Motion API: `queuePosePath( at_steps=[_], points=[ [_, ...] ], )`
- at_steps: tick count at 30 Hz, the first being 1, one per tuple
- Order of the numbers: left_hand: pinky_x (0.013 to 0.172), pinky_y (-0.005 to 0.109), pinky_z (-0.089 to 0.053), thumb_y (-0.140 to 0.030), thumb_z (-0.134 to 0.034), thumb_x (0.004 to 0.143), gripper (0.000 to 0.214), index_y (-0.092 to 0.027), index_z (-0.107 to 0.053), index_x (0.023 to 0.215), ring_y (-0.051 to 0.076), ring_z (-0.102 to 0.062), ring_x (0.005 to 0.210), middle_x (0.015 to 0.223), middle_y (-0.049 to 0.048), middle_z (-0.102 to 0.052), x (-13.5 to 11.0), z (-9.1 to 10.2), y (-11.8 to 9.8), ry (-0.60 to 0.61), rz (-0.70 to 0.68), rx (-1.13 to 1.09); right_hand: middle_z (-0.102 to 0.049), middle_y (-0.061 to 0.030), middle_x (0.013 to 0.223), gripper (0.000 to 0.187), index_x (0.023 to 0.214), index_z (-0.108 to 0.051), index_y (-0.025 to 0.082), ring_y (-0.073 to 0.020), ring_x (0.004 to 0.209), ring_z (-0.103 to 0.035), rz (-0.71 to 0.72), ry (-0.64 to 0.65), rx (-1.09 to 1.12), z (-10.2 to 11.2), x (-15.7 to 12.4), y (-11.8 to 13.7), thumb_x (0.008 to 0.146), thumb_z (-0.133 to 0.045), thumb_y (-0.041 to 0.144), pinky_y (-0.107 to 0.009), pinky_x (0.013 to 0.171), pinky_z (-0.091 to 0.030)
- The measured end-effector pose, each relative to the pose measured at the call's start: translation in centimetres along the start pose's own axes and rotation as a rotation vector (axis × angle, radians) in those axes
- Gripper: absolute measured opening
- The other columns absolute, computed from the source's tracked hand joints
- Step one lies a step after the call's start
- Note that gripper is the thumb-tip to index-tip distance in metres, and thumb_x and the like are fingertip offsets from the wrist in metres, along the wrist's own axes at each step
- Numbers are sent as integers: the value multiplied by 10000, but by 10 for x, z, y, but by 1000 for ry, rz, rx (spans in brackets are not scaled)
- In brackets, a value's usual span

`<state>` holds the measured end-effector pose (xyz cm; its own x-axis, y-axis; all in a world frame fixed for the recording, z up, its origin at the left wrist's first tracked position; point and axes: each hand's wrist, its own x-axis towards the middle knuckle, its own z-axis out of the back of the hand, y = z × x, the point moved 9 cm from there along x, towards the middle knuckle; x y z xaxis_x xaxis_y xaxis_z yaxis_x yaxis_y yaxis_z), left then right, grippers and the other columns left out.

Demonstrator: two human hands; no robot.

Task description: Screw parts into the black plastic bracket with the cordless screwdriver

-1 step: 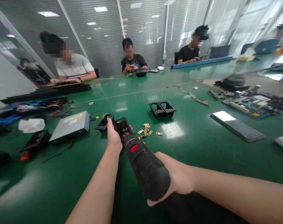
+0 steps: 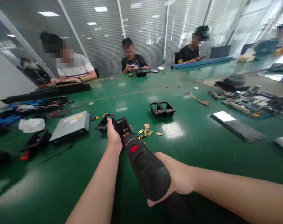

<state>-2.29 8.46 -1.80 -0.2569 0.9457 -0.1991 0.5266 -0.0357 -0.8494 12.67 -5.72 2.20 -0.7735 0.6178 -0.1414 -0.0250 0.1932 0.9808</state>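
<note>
My left hand (image 2: 113, 137) is closed round a small black plastic housing (image 2: 122, 125) with brass contacts inside, held just above the green table (image 2: 190, 149). My right hand (image 2: 178, 177) grips a black electric screwdriver (image 2: 144, 166) with a red button. The tool's front end points into the housing, and its bit is hidden. Several loose brass plates (image 2: 146, 130) lie on the table just right of the housing. A second black part (image 2: 104, 122) rests left of my left hand.
An open double black housing (image 2: 162, 109) sits further back. A grey optical drive (image 2: 70, 126) and cables lie at the left. At the right are a dark flat slab (image 2: 236, 126), circuit boards (image 2: 253, 102) and a frayed cord (image 2: 193, 95). Three people sit across the table.
</note>
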Motion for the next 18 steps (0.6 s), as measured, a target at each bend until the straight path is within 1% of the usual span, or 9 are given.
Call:
queuePosePath(
  at_steps=[6, 10, 13, 18],
  points=[
    [594, 351, -585, -660, -380, 907, 596, -149, -638, 738, 253, -721, 637, 597, 85, -673, 0, 0, 3, 4, 11, -19, -648, 23, 661, 329, 654, -663, 138, -139, 624, -557, 16, 22, 33, 0, -2, 1, 476, -934, 194, -266, 639, -461],
    [587, 356, -585, -653, -390, 907, 584, -151, -632, 737, 263, -724, 651, 584, 87, -663, 3, -1, 5, 8, 13, -37, -639, 28, 670, 335, 677, -680, 141, -135, 630, -548, 48, 32, 32, 3, -2, 3, 481, -940, 221, -271, 664, -468],
    [583, 345, -584, -655, -392, 907, 581, -152, -630, 739, 260, -725, 650, 586, 85, -659, 3, -3, 5, 10, 5, -39, -617, 36, 653, 327, 680, -688, 138, -125, 612, -522, 65, 35, 39, 4, -2, 4, 495, -940, 235, -262, 651, -457],
    [568, 337, -582, -660, -406, 902, 570, -163, -623, 726, 245, -716, 615, 572, 67, -647, 1, -3, 6, -8, 24, -55, -612, 36, 648, 316, 667, -680, 135, -125, 615, -519, 57, 38, 44, 4, -3, 3, 502, -937, 217, -250, 626, -432]
  ],
)
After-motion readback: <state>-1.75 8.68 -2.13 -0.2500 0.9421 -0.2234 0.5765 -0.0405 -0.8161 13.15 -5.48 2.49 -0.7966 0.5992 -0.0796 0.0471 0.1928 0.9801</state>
